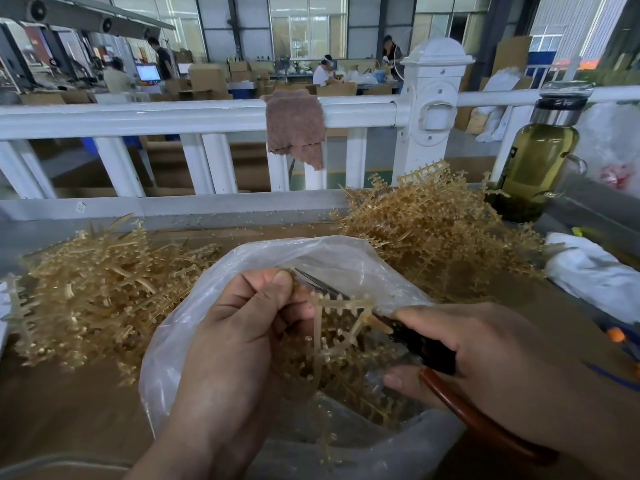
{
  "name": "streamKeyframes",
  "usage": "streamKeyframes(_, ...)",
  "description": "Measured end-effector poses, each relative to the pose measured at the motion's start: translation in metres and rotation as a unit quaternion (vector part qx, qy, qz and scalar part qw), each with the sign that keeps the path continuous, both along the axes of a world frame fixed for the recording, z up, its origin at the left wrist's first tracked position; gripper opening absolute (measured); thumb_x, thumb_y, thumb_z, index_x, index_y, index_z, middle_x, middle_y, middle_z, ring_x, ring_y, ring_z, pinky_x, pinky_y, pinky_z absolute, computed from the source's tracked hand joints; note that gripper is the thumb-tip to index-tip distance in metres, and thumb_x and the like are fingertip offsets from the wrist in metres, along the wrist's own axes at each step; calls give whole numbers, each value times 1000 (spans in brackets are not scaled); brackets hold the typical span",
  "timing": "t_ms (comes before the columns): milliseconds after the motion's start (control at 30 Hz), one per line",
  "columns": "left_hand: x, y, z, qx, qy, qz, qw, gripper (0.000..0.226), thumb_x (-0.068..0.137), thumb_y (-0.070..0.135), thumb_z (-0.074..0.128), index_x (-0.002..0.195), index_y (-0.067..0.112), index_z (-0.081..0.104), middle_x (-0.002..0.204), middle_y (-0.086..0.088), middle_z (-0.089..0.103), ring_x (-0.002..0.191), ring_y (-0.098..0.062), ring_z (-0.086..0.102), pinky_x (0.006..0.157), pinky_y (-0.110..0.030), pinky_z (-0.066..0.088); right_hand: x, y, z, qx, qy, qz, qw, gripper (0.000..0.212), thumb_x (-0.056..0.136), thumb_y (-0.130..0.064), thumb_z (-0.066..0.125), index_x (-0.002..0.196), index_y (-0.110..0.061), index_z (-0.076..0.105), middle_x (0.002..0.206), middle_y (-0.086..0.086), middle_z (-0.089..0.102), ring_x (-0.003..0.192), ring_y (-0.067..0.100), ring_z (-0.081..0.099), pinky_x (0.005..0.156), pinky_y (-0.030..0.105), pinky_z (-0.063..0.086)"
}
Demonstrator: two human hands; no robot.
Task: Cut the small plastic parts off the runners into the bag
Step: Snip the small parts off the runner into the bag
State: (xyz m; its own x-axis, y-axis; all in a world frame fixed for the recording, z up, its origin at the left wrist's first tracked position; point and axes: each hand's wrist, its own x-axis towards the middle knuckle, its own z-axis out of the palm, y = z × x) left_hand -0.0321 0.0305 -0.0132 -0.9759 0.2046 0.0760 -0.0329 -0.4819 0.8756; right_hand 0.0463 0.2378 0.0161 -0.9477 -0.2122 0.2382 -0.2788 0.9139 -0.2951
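Care lies in keeping the runner, pinched by the left hand, above the open bag while the right hand, gripping the scissors, snips close against each small part so it drops inside.

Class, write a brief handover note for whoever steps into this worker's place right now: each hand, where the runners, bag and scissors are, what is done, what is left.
Left hand: pinches a runner above the open plastic bag.
Right hand: grips the scissors, blades at that runner's branches.
Stock: one pile of runners on the table left of the bag, a second pile behind it to the right.
Done: unclear; cut parts inside the bag are hard to make out.
Left: the held runner bears parts; trim it, then probably work through the piles.
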Motion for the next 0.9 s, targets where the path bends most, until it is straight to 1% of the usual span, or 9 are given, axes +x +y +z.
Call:
streamKeyframes(33,0,0,0,-1,-3,-4,1000,10,79,27,67,71,22,69,79,-12,67,72,-21,62,73,-39,56,0,-1,0,-1,1,1,1000,54,79,-79,44,88,-29,62,71,-13,58,68,6,57,56,21,40)
streamKeyframes(100,1,-1,1,1,-8,-8,1000,10,80,27,66,73,21,67,78,-14,66,69,-22,61,67,-36,55,0,-1,-2,-4,4,3,1000,54,79,-78,44,91,-29,63,72,-13,59,69,5,58,58,21,41)
streamKeyframes(167,2,0,1,4,-12,-12,1000,9,80,27,65,77,18,66,78,-16,64,67,-23,59,61,-32,55,0,-1,-3,-4,9,1,1000,49,81,-77,46,88,-30,60,71,-13,58,69,5,57,57,21,40)
streamKeyframes(267,2,-1,1,10,-14,-19,1000,11,80,26,65,81,16,64,78,-17,62,70,-24,59,62,-31,55,-1,-2,-4,-5,16,-4,1000,43,82,-73,50,84,-31,57,69,-14,56,65,4,55,55,21,39)
streamKeyframes(367,4,0,2,17,-13,-24,999,9,77,27,67,76,18,66,76,-13,64,68,-19,61,62,-28,56,-1,-3,-4,-22,10,0,1000,43,82,-73,49,85,-31,59,69,-14,57,64,4,56,55,22,39)
streamKeyframes(467,5,2,3,28,-12,-21,999,8,72,28,70,69,21,68,72,-7,66,62,-13,63,57,-23,56,0,-4,-5,-23,10,-5,1000,53,81,-76,43,94,-29,63,74,-12,61,68,6,58,57,26,43)
streamKeyframes(567,6,3,4,28,-15,-14,999,7,71,28,69,65,24,70,71,-5,67,60,-11,64,54,-23,55,-1,-4,-6,-31,9,-6,999,56,80,-77,42,99,-29,64,75,-14,62,70,5,59,61,25,44)
streamKeyframes(800,9,5,7,39,-30,-15,999,15,80,20,65,66,22,69,71,-7,66,61,-12,65,53,-22,55,2,-5,-3,-39,2,-5,999,53,81,-74,42,98,-30,65,72,-15,60,68,4,58,59,23,43)
streamKeyframes(900,10,5,8,45,-38,-14,998,16,79,19,65,64,22,69,69,-6,65,59,-11,64,53,-21,55,1,-7,-2,-35,-1,-1,999,48,83,-72,43,88,-29,63,68,-12,57,64,7,57,54,23,40)
